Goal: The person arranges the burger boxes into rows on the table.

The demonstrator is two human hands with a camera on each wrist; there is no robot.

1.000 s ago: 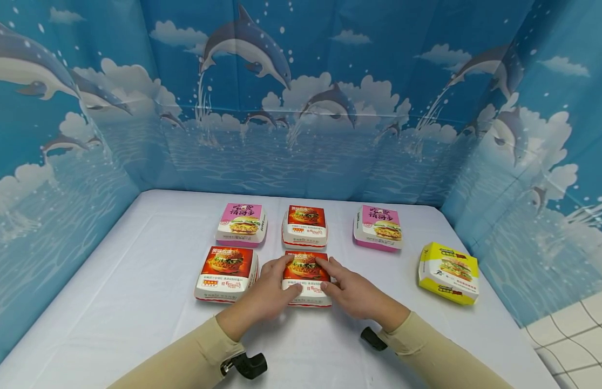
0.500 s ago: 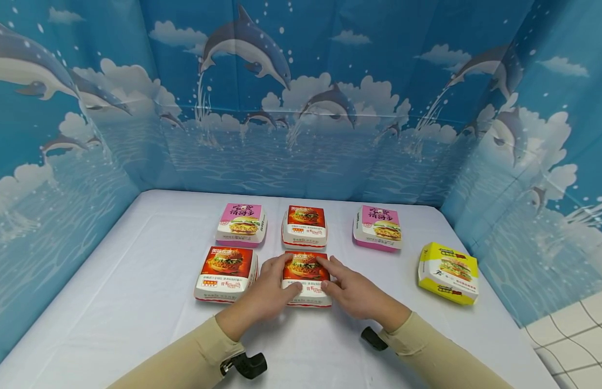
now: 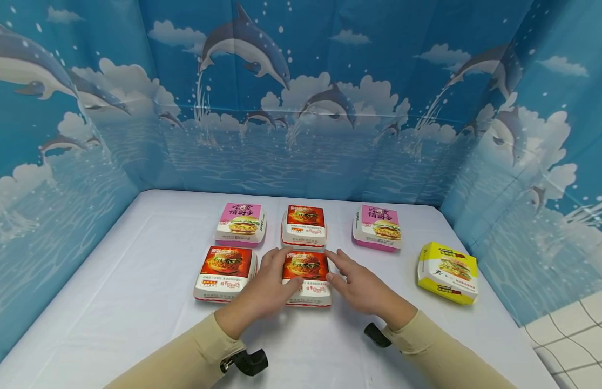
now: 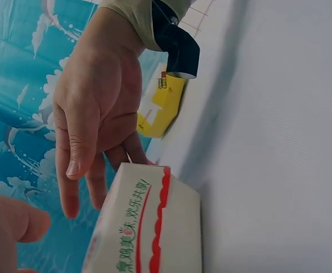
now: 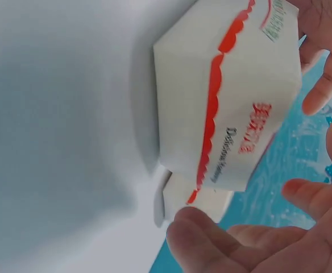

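1. Far left: a red burger box (image 3: 226,273) flat on the table (image 3: 111,302), right edge partly covered by the left hand (image 3: 269,286) in the head view. Left pink box (image 3: 241,222) just beyond.
2. Left hand next, with the near middle box (image 3: 306,267) just to its right. Fingers loosely spread and reaching forward, nothing gripped. Thumb over the top panel from above, but a gap showing in the left wrist view. Probably the nearer hand of the two, going by that thumb.
3. Near middle box: flat on the table, right between both palms, back middle box (image 3: 304,227) directly beyond. Pretty much square from above, so no obvious long axis; sides running roughly straight away from the body.
4. Right hand (image 3: 361,289): just off the right side, box to its left. Fingers relaxed and apart, not holding anything, fingertips by the far right corner.
5. Further right: right pink box (image 3: 377,227), then a yellow box (image 3: 448,273) sitting askew.
6. Hard-to-see stuff: left side of the near middle box hidden from above, left fingers mostly cut off in the left wrist view. Can't tell touching from nearly touching between the two middle boxes, or at the fingertips.
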